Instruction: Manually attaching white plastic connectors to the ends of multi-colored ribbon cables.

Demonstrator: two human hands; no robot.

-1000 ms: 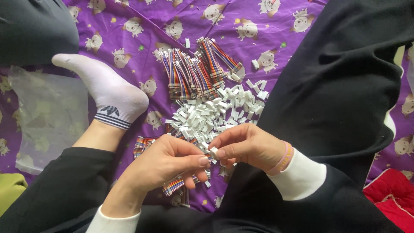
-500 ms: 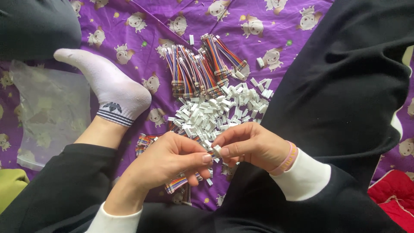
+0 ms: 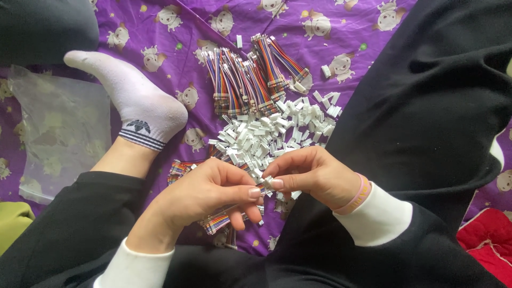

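Observation:
My left hand [image 3: 205, 194] pinches a short rainbow ribbon cable [image 3: 220, 221] that trails down from under its fingers. My right hand [image 3: 314, 176] meets it fingertip to fingertip and grips a small white plastic connector [image 3: 266, 182] at the cable's end. Just beyond both hands lies a heap of loose white connectors [image 3: 277, 133] on the purple patterned cloth [image 3: 176, 32]. Bundles of multicoloured ribbon cables [image 3: 250, 74] lie at the far side of the heap. A few more cables [image 3: 178, 169] lie by my left wrist.
My foot in a white sock [image 3: 133, 101] rests at the left of the heap, and my black-trousered leg [image 3: 426, 101] lies at the right. A clear plastic bag [image 3: 48, 133] is at far left. Red fabric [image 3: 488, 240] shows at lower right.
Both hands stay pinched together over the connector with only small finger shifts. The view has tilted slightly, so the heap sits a little lower in the picture.

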